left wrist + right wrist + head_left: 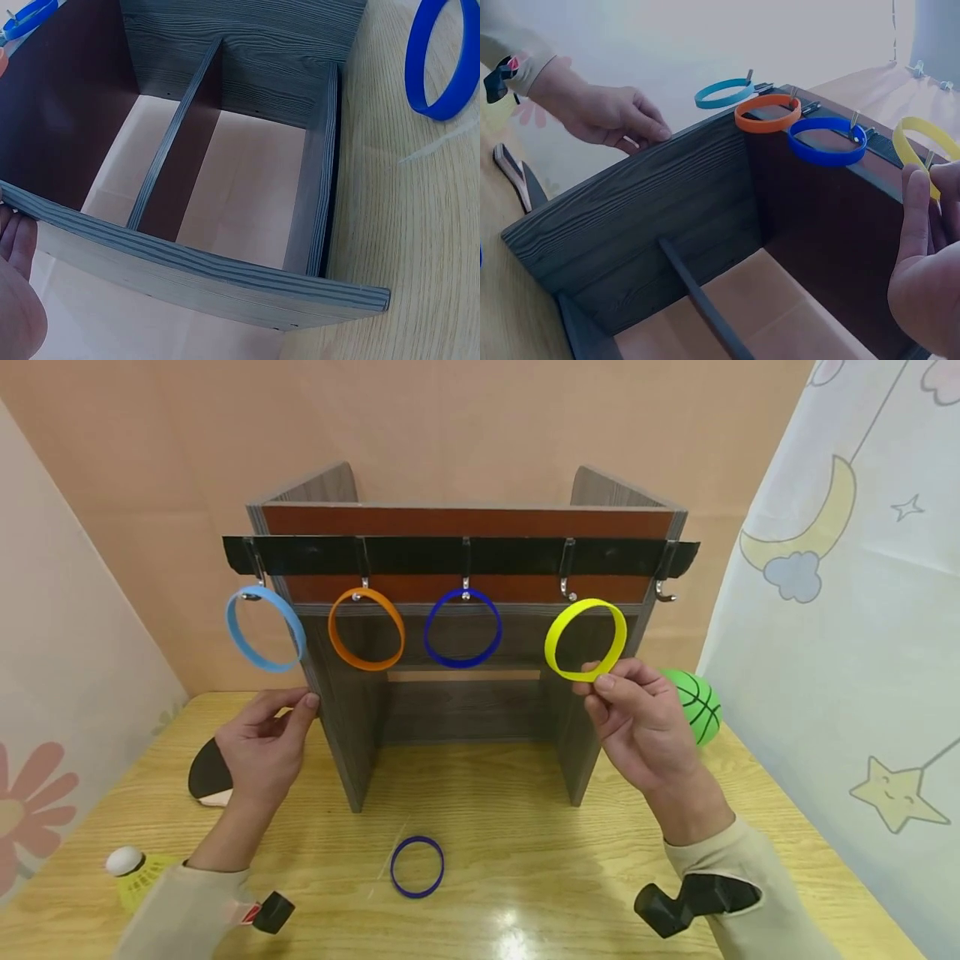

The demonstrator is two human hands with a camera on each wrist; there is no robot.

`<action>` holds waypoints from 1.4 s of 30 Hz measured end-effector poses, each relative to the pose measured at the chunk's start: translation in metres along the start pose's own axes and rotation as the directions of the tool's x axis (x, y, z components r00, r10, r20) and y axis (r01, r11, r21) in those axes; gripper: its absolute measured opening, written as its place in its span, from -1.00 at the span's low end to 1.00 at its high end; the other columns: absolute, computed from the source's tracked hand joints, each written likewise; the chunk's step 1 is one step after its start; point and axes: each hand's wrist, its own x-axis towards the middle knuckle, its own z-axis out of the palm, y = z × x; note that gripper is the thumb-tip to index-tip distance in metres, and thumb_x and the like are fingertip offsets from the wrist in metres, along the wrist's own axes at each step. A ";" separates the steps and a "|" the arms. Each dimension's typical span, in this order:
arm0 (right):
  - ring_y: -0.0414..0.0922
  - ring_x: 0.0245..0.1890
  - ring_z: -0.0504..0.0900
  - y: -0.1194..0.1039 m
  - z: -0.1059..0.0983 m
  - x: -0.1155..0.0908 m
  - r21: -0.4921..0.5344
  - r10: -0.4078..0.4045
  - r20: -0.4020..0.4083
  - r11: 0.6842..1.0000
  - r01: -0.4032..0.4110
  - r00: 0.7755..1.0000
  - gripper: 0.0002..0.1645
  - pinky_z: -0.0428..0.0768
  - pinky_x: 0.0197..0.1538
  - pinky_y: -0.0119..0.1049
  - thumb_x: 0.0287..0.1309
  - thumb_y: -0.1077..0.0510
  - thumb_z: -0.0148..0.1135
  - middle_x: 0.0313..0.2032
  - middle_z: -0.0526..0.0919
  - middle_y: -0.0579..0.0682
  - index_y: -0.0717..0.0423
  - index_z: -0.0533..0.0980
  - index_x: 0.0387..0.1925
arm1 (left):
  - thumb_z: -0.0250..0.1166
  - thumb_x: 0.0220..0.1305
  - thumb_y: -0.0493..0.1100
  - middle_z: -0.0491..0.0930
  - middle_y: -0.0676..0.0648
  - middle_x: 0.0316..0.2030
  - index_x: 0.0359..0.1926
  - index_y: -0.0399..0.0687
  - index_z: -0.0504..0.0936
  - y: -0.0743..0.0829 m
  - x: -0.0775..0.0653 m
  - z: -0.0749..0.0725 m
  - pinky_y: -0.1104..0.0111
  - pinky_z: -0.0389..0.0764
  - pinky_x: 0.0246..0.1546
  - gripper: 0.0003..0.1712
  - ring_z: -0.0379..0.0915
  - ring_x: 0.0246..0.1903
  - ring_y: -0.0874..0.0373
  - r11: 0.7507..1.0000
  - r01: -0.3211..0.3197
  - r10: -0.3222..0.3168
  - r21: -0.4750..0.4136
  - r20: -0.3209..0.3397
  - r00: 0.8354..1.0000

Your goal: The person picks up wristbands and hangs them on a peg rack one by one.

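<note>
My right hand point(648, 718) pinches the lower edge of a yellow silicone wristband point(553, 639) between thumb and fingers. The band's top is right at a metal hook point(566, 587) on a black strip point(412, 557). Left of it, a dark blue wristband point(463, 663), an orange wristband point(335, 639) and a light blue wristband point(238, 639) each hang from a hook. My left hand point(266, 739) holds the left side panel of a grey wooden shelf point(337, 727), thumb at the front edge, fingers along the outer face. The rightmost hook point(663, 593) bears no band.
Another dark blue wristband point(392, 868) lies on the wooden table point(510, 868) in front of the shelf. A green ball point(697, 710) sits behind my right hand. At the left are a black table tennis paddle point(206, 772) and a yellow shuttlecock point(138, 881).
</note>
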 end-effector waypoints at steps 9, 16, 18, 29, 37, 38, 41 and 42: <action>-0.01 -0.28 0.69 0.002 0.008 0.012 -0.037 -0.032 -0.096 0.999 0.028 0.995 -0.86 0.62 -0.18 -0.36 0.17 0.51 0.12 -0.26 0.64 0.20 0.38 0.59 -0.37 | 0.28 0.05 -0.58 0.61 -0.25 -0.50 -0.45 -0.74 0.54 -0.002 0.000 0.001 0.52 0.60 -0.37 -0.87 0.58 -0.47 0.20 1.000 -0.013 0.013 -0.015 0.003 1.000; 0.01 -0.28 0.69 0.011 0.002 0.013 0.000 -0.037 -0.134 0.999 0.038 0.990 -0.83 0.63 -0.18 -0.36 0.18 0.54 0.09 -0.30 0.65 0.23 0.41 0.59 -0.40 | 0.29 0.04 -0.57 0.61 -0.26 -0.50 -0.45 -0.74 0.54 -0.008 -0.001 -0.001 0.52 0.60 -0.38 -0.86 0.58 -0.47 0.20 1.000 -0.011 0.011 -0.018 0.000 1.000; 0.01 -0.28 0.69 0.013 0.001 0.013 0.000 -0.033 -0.136 0.999 0.034 0.990 -0.82 0.63 -0.18 -0.36 0.18 0.54 0.09 -0.29 0.65 0.23 0.41 0.60 -0.39 | 0.30 0.04 -0.57 0.62 -0.26 -0.49 -0.45 -0.72 0.56 -0.011 -0.001 -0.003 0.53 0.60 -0.39 -0.87 0.58 -0.47 0.20 1.000 -0.013 0.013 -0.001 0.001 1.000; -0.03 -0.33 0.69 0.018 0.003 0.013 -0.139 -0.026 -0.216 0.990 -0.005 0.976 -0.85 0.63 -0.20 -0.37 0.15 0.49 0.17 -0.27 0.67 0.19 0.34 0.65 -0.35 | 0.29 0.05 -0.57 0.61 -0.26 -0.51 -0.45 -0.74 0.55 -0.001 0.001 0.001 0.53 0.60 -0.38 -0.87 0.58 -0.47 0.21 1.000 -0.009 0.009 0.008 0.002 1.000; -0.03 -0.35 0.69 0.022 -0.002 0.010 -0.162 -0.017 -0.221 0.987 -0.020 0.975 -0.89 0.64 -0.21 -0.36 0.14 0.45 0.21 -0.35 0.68 0.16 0.30 0.64 -0.36 | 0.29 0.04 -0.57 0.61 -0.27 -0.51 -0.46 -0.71 0.56 0.000 0.000 0.000 0.54 0.59 -0.40 -0.89 0.58 -0.48 0.22 0.998 -0.011 0.011 0.054 -0.004 1.000; -0.03 -0.35 0.69 0.024 -0.003 0.009 -0.160 -0.014 -0.217 0.987 -0.021 0.976 -0.89 0.64 -0.22 -0.36 0.14 0.45 0.22 -0.35 0.68 0.15 0.30 0.64 -0.36 | 0.28 0.04 -0.58 0.61 -0.26 -0.52 -0.46 -0.72 0.56 0.000 0.000 0.000 0.54 0.59 -0.40 -0.89 0.58 -0.48 0.22 0.999 -0.010 0.010 0.048 -0.005 1.000; -0.04 -0.35 0.70 0.029 -0.006 0.006 -0.158 -0.002 -0.205 0.987 -0.031 0.979 -0.88 0.64 -0.23 -0.37 0.14 0.45 0.22 -0.34 0.68 0.14 0.27 0.64 -0.37 | 0.28 0.04 -0.58 0.61 -0.25 -0.52 -0.46 -0.72 0.56 -0.001 -0.001 -0.001 0.55 0.59 -0.41 -0.89 0.57 -0.48 0.22 0.998 -0.012 0.013 0.055 -0.008 1.000; -0.05 -0.34 0.70 0.032 -0.007 0.004 -0.162 0.003 -0.201 0.986 -0.036 0.980 -0.87 0.64 -0.23 -0.38 0.14 0.45 0.21 -0.34 0.68 0.13 0.26 0.64 -0.37 | 0.28 0.04 -0.58 0.61 -0.24 -0.52 -0.46 -0.72 0.56 -0.001 -0.001 -0.001 0.55 0.58 -0.41 -0.89 0.57 -0.48 0.23 0.998 -0.012 0.013 0.058 -0.008 1.000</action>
